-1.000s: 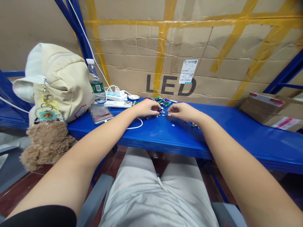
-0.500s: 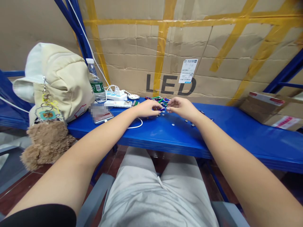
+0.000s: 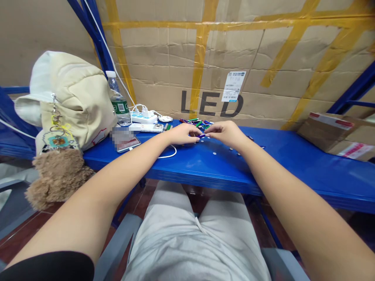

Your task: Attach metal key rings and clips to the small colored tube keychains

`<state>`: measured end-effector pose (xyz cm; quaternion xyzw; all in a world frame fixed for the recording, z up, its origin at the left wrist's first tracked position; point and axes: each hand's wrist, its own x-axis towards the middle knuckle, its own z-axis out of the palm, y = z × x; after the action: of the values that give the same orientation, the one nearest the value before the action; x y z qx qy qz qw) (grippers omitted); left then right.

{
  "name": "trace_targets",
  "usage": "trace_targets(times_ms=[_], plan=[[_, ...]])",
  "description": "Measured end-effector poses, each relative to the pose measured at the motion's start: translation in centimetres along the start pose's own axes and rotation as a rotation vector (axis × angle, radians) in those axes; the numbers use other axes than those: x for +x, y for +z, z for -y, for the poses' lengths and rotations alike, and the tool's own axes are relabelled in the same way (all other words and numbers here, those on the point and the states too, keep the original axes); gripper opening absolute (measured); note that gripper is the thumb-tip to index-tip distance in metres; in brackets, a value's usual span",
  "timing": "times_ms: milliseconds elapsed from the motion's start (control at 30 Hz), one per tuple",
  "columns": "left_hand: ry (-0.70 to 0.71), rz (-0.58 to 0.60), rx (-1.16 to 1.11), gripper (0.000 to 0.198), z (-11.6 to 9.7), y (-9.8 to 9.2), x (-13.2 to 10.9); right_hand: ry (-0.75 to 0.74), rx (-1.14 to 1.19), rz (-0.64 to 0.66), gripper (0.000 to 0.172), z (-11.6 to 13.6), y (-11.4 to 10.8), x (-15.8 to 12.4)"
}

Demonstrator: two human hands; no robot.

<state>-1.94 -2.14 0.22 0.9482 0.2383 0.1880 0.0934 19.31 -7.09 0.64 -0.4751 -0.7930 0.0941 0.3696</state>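
Observation:
Both my hands meet over the blue shelf [image 3: 293,164]. My left hand [image 3: 183,134] pinches a small dark blue cylinder [image 3: 201,136] at its fingertips. My right hand [image 3: 224,132] is closed in a pinch against the other end of that same piece. Just behind the hands lies a pile of several small coloured cylinders [image 3: 197,123], green, blue and red. Small silver discs [image 3: 215,153] are scattered on the shelf in front of and to the right of my hands.
A cream bag [image 3: 73,101] with a keychain and a brown plush [image 3: 57,177] sits at the left. Near it are a water bottle [image 3: 118,101], a power strip [image 3: 143,117], a phone [image 3: 125,142] and a white cable [image 3: 168,154]. A taped cardboard box [image 3: 336,134] lies at the right.
My right hand lifted off the shelf and moved left to meet my left hand, and both now pinch the small blue cylinder. The camera view tilted slightly.

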Motion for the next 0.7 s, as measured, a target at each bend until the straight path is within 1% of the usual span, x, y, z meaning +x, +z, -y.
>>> trace_targets(times_ms=[100, 233, 367, 433, 567, 633, 700], plan=[[0.019, 0.005, -0.011, 0.033, 0.2, 0.0, 0.0, -0.011, -0.027, 0.018, 0.015, 0.1, -0.1, -0.1], [0.076, -0.015, 0.013, 0.029, 0.4, 0.2, 0.2, 0.063, 0.042, -0.003, 0.019, 0.4, 0.1, -0.1], [0.155, -0.116, 0.182, 0.024, 0.0, 0.9, 0.5, 0.163, 0.098, -0.062, 0.016, 0.8, 0.4, -0.1], [0.176, -0.176, 0.311, 0.025, -0.3, 1.4, 0.5, 0.24, 0.162, -0.076, 0.015, 1.0, 0.6, -0.1], [0.194, -0.254, 0.543, 0.029, -0.7, 1.9, 0.6, 0.402, 0.34, -0.096, 0.018, 1.4, 1.0, 0.0], [0.19, -0.279, 0.584, 0.031, -0.7, 1.9, 0.7, 0.471, 0.445, -0.119, 0.021, 1.4, 1.2, 0.0], [0.169, -0.301, 0.546, 0.03, -0.8, 1.8, 0.8, 0.518, 0.55, -0.143, 0.023, 1.4, 1.3, 0.1]])
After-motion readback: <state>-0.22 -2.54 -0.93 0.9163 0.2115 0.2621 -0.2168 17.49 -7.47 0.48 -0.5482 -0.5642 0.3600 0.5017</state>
